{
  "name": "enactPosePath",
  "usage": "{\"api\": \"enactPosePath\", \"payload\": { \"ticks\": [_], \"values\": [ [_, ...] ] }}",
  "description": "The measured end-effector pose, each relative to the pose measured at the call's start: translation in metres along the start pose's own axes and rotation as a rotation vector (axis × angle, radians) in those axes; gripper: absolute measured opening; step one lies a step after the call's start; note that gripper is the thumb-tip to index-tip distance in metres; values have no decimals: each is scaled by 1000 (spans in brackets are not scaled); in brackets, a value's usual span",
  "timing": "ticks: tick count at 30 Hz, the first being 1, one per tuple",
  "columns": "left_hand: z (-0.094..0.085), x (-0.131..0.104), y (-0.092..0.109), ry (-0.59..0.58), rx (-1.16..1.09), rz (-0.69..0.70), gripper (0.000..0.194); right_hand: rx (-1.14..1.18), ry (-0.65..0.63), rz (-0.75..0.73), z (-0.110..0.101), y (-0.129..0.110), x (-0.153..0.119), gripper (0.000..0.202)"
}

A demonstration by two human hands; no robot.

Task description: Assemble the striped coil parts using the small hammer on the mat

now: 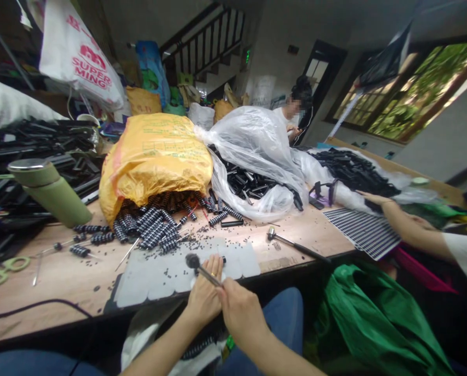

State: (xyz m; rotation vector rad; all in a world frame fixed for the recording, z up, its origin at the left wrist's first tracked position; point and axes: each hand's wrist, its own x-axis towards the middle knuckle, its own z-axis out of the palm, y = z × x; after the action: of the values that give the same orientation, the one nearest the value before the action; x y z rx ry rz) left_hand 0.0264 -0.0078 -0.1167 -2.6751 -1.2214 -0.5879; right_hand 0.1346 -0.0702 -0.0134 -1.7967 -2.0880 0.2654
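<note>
My right hand (241,308) is closed round the handle of a small hammer (210,275), whose dark round head is up over the grey mat (155,277). My left hand (206,292) lies on the mat's front part, its fingers pressed together over a small black piece (223,259) that sticks out beside the fingertips. The hammer's shaft crosses in front of the left hand. Small black bits are scattered over the mat. Behind it, striped black-and-white rods (151,224) spill from a yellow sack (158,151).
A second hammer (296,244) lies right of the mat. Green scissors (6,271) and a green bottle (51,190) stand left. Behind are a clear bag (256,141) of black parts and a standing person (290,115). Another person's arm (413,232) reaches in from the right.
</note>
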Motion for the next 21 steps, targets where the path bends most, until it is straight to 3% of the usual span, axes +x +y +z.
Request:
{"api": "enactPosePath", "payload": {
  "ticks": [3,5,9,12,15,16,19,21],
  "values": [
    [-1,6,-7,-12,-40,8,56,-139,-184,48,20,3,-1,30],
    [-6,16,-13,-42,-114,-21,49,-141,-156,120,16,12,8,30],
    [-16,24,-13,-33,-269,-151,49,-144,-27,284,-12,44,49,35],
    [-17,-3,-2,-20,-378,13,51,-154,72,281,-18,66,65,25],
    [-16,-52,12,-137,-410,124,49,-82,155,119,-2,69,39,22],
    [-16,-68,15,-207,-387,103,45,-38,95,50,8,66,23,21],
    [-20,-106,20,-497,-297,-38,32,28,-323,-164,52,53,-31,17],
    [-22,-120,20,-713,-274,-144,26,-36,-531,-235,85,45,-57,27]
  ]
}}
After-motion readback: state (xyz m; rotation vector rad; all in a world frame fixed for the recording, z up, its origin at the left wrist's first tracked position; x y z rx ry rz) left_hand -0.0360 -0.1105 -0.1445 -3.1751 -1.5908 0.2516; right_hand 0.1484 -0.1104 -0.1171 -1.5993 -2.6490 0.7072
